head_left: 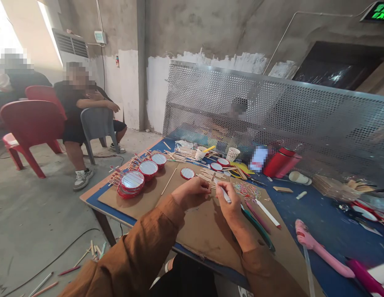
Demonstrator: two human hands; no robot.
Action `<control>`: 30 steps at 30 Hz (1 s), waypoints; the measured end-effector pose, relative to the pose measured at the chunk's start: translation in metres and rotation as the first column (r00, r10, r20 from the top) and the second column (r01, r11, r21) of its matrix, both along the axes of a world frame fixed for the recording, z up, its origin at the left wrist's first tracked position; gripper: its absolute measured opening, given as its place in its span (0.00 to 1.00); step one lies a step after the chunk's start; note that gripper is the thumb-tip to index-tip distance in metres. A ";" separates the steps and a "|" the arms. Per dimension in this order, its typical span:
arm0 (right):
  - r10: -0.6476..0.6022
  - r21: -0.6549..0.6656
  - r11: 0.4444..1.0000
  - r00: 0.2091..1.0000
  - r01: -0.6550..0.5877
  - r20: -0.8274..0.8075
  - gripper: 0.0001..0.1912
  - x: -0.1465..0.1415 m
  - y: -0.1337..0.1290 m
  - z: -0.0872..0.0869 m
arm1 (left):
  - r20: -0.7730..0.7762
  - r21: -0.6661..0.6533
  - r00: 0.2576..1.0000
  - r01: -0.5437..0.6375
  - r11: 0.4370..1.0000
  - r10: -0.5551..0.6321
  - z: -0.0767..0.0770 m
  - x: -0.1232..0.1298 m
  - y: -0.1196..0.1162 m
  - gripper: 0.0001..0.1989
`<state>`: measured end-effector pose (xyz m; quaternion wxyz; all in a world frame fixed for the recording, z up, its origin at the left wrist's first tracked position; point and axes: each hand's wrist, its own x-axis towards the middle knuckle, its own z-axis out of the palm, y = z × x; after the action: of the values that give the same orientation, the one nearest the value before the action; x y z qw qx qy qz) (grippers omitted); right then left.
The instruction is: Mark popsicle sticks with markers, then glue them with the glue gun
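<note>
craft stick (212, 181) in left hand (191, 193), white marker (224, 194) in right hand (231, 207).

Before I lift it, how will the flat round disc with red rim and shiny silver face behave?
The flat round disc with red rim probably feels light, given its thin build. Lying on the brown cardboard sheet, it looks steady, but stood on edge it could roll. Its shiny silver face may be fragile.
</note>
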<state>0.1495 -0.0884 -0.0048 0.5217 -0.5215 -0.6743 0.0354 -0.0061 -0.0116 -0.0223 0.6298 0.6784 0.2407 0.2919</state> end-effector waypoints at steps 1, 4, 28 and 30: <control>-0.008 0.003 1.000 1.000 0.008 -0.001 0.12 0.000 0.000 0.000 | -0.016 0.011 1.000 -0.008 1.000 0.008 0.001 0.000 0.000 0.10; -0.028 0.008 1.000 1.000 0.028 -0.008 0.12 0.001 0.000 0.001 | 0.033 -0.028 0.998 -0.049 0.998 0.050 0.002 0.001 -0.004 0.12; 0.012 -0.007 1.000 1.000 -0.012 -0.004 0.11 0.000 -0.001 0.002 | 0.136 -0.146 0.990 -0.005 0.989 0.025 -0.001 0.003 -0.005 0.09; 0.008 -0.010 1.000 1.000 -0.008 -0.012 0.11 0.000 -0.001 0.002 | 0.090 -0.108 0.996 0.000 0.994 0.010 0.001 0.002 -0.005 0.07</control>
<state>0.1497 -0.0893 -0.0032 0.5228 -0.5214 -0.6729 0.0440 -0.0040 -0.0165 -0.0216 0.6752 0.6288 0.2288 0.3105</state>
